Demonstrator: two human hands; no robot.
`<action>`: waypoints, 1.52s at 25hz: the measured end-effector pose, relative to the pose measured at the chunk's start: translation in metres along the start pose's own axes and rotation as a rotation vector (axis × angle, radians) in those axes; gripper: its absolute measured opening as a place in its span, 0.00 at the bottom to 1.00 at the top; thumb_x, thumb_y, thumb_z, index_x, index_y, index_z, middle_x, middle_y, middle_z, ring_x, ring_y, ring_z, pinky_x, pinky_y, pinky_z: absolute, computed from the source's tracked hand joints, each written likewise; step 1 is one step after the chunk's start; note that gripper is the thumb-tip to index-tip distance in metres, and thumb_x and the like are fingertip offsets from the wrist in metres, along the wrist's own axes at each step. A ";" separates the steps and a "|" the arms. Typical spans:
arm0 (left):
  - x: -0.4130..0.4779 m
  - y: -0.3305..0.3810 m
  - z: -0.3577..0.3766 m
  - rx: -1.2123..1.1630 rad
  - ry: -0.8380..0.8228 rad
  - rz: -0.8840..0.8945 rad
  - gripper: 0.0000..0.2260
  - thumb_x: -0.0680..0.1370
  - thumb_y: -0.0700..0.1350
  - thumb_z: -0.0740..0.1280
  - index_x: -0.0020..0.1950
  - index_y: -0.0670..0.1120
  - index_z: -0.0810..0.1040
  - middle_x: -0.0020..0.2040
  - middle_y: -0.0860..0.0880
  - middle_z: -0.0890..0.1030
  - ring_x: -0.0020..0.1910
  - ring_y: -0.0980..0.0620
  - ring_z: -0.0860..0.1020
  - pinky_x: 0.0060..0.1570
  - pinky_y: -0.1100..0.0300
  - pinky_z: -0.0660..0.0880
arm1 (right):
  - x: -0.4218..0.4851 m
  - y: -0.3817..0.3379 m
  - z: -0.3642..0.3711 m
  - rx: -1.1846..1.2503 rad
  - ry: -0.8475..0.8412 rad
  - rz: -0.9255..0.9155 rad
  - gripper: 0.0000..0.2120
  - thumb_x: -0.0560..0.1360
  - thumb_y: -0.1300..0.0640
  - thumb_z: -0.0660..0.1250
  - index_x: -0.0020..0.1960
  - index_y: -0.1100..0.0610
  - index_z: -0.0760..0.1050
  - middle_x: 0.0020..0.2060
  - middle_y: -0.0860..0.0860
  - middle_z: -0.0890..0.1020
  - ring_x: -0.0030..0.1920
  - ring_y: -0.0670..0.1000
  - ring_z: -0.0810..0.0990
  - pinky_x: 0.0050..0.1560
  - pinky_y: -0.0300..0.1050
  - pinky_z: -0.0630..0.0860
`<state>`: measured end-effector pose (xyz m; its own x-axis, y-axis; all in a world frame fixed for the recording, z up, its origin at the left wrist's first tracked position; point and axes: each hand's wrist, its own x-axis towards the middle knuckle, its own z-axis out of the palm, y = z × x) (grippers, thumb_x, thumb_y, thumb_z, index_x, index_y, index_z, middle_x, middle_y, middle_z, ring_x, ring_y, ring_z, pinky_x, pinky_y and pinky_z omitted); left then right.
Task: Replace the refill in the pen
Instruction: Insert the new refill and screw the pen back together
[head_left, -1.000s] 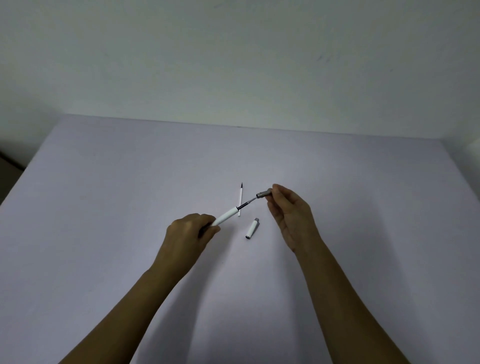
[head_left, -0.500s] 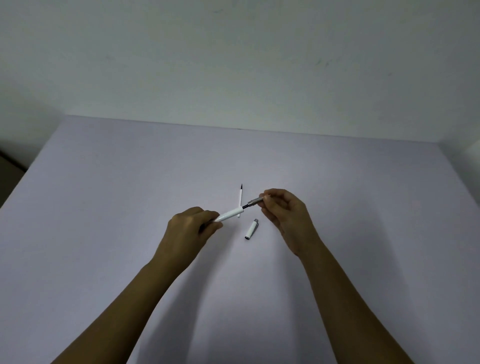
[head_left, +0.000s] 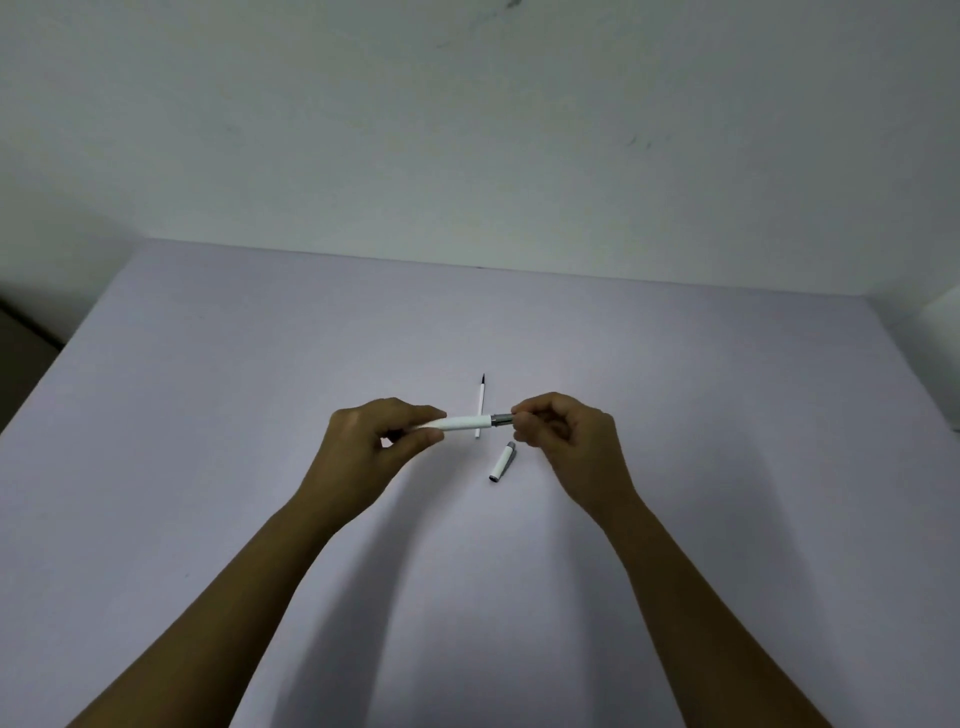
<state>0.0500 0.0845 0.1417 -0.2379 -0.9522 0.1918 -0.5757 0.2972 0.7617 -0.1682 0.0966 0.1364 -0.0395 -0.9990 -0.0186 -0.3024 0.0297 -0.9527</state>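
Both bare forearms enter from the near edge and converge toward the centre. Left hand (head_left: 375, 451): raised, back toward the camera, thumb and fingertips pinched closed on the white pen barrel (head_left: 464, 422). Right hand (head_left: 566, 441): at the same height, just right of the left, fingers curled in, fingertips closed on the grey grip section (head_left: 502, 419). Hands are near each other, not touching.

The scene was dim and evenly lit, colours muted to grey-violet. Soft shadows fell from both forearms onto the table (head_left: 208, 415), suggesting light from above, perhaps slightly ahead. Wide-angle distortion bent the table's edges; fine detail looked soft and noisy.
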 end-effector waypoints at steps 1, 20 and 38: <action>-0.001 0.001 0.000 0.000 0.011 0.026 0.07 0.72 0.45 0.71 0.49 0.51 0.82 0.32 0.57 0.79 0.36 0.61 0.74 0.36 0.75 0.66 | -0.001 0.000 0.002 -0.010 0.034 -0.014 0.08 0.74 0.58 0.68 0.38 0.47 0.78 0.28 0.45 0.82 0.34 0.44 0.82 0.42 0.37 0.78; -0.008 -0.003 0.000 0.021 0.055 0.061 0.10 0.72 0.49 0.67 0.51 0.51 0.82 0.32 0.64 0.76 0.34 0.62 0.72 0.34 0.75 0.64 | -0.005 -0.010 0.002 -0.014 -0.026 -0.123 0.08 0.72 0.63 0.69 0.43 0.50 0.77 0.38 0.44 0.82 0.40 0.40 0.83 0.43 0.29 0.75; -0.014 0.009 0.000 0.002 0.094 0.091 0.09 0.72 0.46 0.67 0.50 0.48 0.82 0.32 0.58 0.74 0.33 0.62 0.70 0.33 0.73 0.63 | -0.006 -0.018 -0.011 -0.132 -0.097 -0.199 0.02 0.73 0.59 0.69 0.44 0.55 0.76 0.34 0.45 0.81 0.38 0.46 0.82 0.42 0.34 0.77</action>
<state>0.0486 0.1002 0.1457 -0.2148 -0.9236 0.3175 -0.5568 0.3829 0.7372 -0.1726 0.1025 0.1571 0.1224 -0.9839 0.1300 -0.4167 -0.1698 -0.8931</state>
